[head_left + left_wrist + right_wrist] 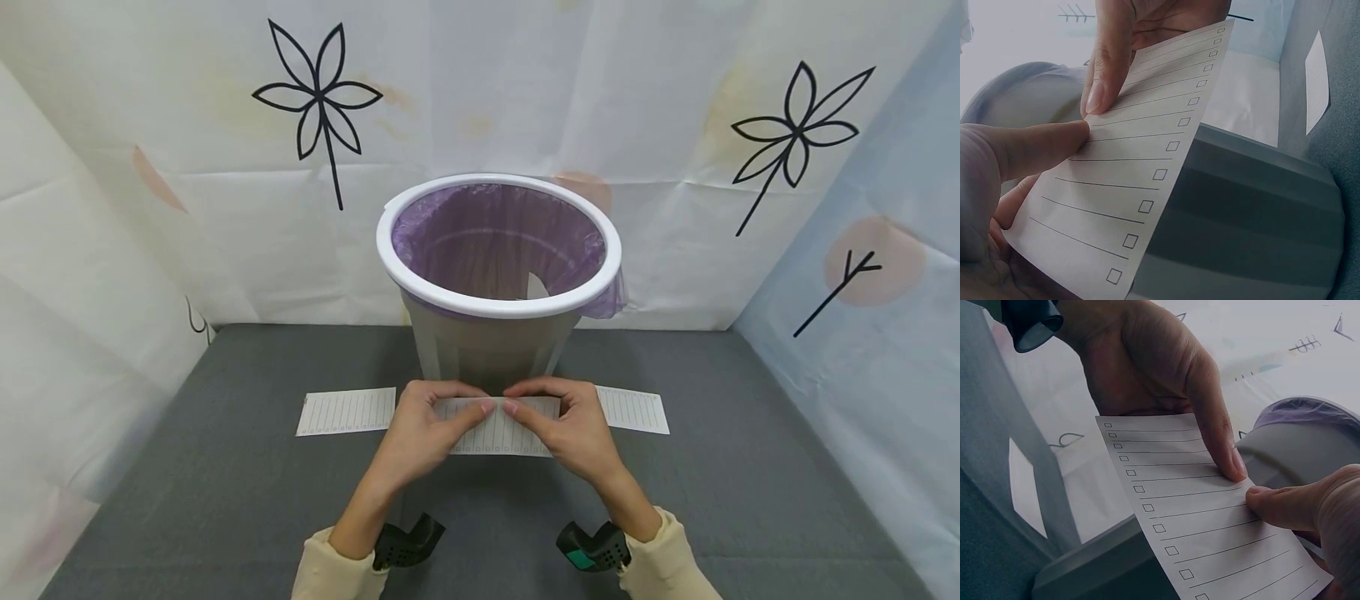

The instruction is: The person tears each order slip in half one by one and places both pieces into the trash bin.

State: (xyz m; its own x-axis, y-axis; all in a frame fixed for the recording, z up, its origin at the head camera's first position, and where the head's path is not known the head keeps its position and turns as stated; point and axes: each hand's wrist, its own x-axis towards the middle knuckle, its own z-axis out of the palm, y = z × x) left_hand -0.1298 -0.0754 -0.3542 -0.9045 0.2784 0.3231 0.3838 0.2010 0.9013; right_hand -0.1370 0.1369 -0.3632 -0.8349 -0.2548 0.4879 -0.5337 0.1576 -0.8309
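Note:
Both hands hold one lined paper strip point(498, 437) with small checkboxes along one edge. My left hand point(422, 427) pinches its top edge near the middle, thumb in front and fingers behind. Close beside that thumb, my right hand point(576, 425) pinches the same edge in the same way. The left wrist view shows the paper point(1166, 134) tilted, checkbox edge away from the thumbs, and the thumb tips almost meeting. In the right wrist view the sheet point(1197, 506) looks whole, its ruled lines running from the boxes toward the thumbs. Fingers behind the paper are mostly hidden.
A bin point(491, 342) with a white rim and a purple liner point(495, 225) stands right behind the hands, something white inside. Similar checklist strips lie on the grey table point(225, 500): a left strip point(347, 412) and a right strip point(633, 410). Printed cloth hangs around the table.

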